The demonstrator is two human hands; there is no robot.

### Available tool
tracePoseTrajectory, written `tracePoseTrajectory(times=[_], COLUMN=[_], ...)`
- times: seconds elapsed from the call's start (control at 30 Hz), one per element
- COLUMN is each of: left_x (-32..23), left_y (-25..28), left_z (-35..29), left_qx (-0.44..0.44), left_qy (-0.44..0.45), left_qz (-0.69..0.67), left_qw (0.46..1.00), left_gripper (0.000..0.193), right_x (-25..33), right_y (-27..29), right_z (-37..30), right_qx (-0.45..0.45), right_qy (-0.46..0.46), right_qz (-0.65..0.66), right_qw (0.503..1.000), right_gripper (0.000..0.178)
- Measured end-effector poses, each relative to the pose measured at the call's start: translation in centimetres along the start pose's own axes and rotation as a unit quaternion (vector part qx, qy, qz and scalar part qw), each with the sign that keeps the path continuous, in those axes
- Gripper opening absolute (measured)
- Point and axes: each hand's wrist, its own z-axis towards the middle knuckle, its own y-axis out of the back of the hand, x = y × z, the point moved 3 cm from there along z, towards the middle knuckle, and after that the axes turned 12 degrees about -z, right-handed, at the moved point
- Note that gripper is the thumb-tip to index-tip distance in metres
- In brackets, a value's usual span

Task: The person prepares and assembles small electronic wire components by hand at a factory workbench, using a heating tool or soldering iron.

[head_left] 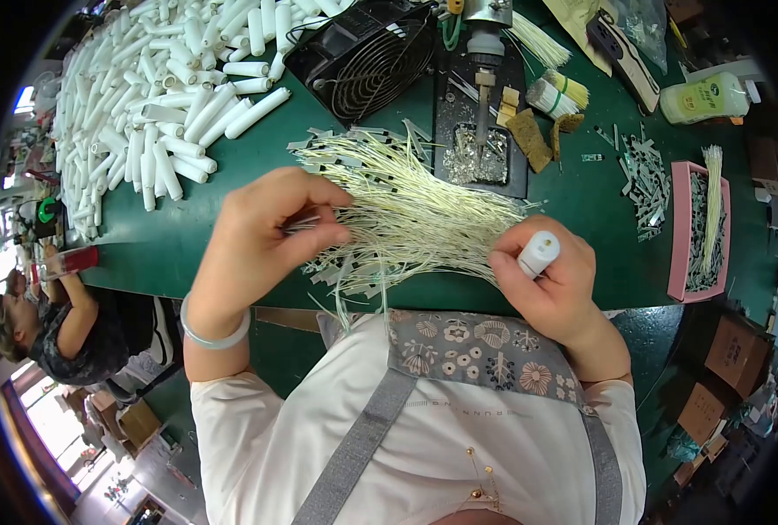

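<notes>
A loose heap of thin pale-yellow wires with small strips on their ends point(406, 206) lies on the green table point(161, 236) in front of me. My left hand point(258, 241) pinches one small strip with its wire at the heap's left edge. My right hand point(551, 280) grips a short white plastic tube point(538, 254), its open end pointing up, against the heap's right end.
A big pile of white tubes point(170, 96) covers the far left. A black fan point(367, 57) and a soldering stand with tray point(481, 131) sit behind the wires. A pink tray of parts point(700, 232) is at right, a pale bottle point(704, 98) beyond. Another person point(48, 324) sits at left.
</notes>
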Motion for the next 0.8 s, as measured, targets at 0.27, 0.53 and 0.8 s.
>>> tracePoseTrajectory(times=[0.27, 0.53, 0.8], left_x=[-1.1, -1.5, 0.7], left_y=[-0.2, -1.7, -2.5], left_z=[0.8, 0.1, 0.6], left_qx=[-0.085, -0.024, -0.008], left_qy=[-0.112, -0.055, -0.12], left_qz=[-0.267, -0.327, 0.029], left_qw=[0.953, 0.943, 0.992], left_gripper=[0.026, 0.027, 0.018], right_x=[1.1, 0.5, -1.0], right_y=[-3.5, -1.1, 2.4], right_z=[0.1, -0.5, -1.1], right_qx=[0.082, 0.074, 0.167], right_qy=[0.085, 0.051, -0.013], right_qz=[-0.034, -0.015, -0.115], right_qw=[0.992, 0.996, 0.979], right_gripper=[0.034, 0.016, 0.02])
